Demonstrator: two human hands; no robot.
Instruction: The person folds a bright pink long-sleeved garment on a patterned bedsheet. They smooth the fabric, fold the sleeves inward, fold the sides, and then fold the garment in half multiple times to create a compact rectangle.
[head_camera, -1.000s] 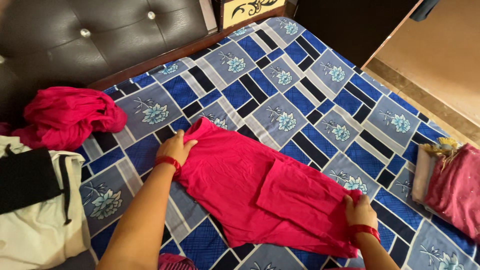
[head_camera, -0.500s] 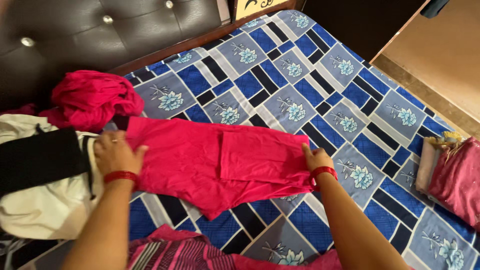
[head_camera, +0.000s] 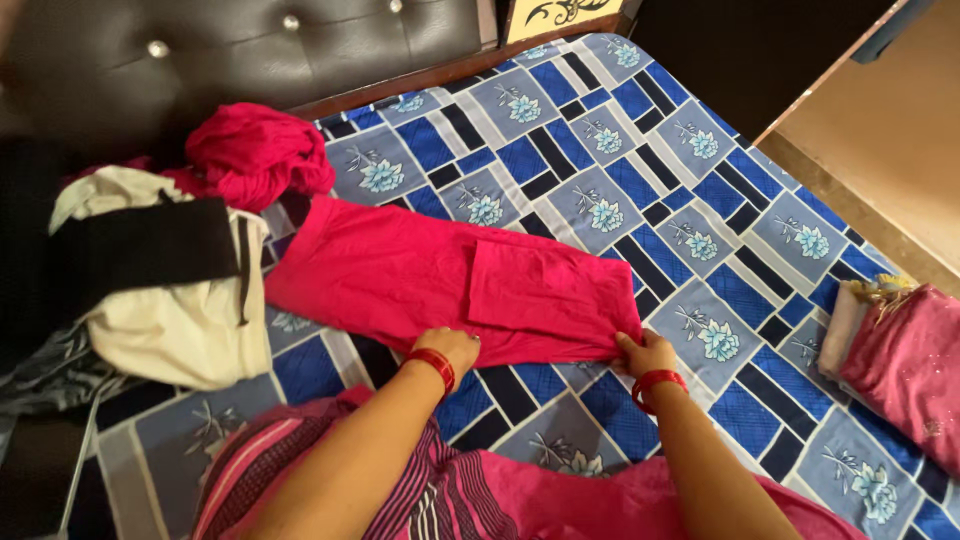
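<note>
Pink garment (head_camera: 420, 280), half-folded across the blue patterned bed (head_camera: 640, 170), is pinched along its near edge by left hand (head_camera: 447, 347) and right hand (head_camera: 645, 354); uneven pulling could skew the fold.

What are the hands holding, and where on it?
Both the left hand and the right hand grip the pink garment along its near edge, the right at the corner.
</note>
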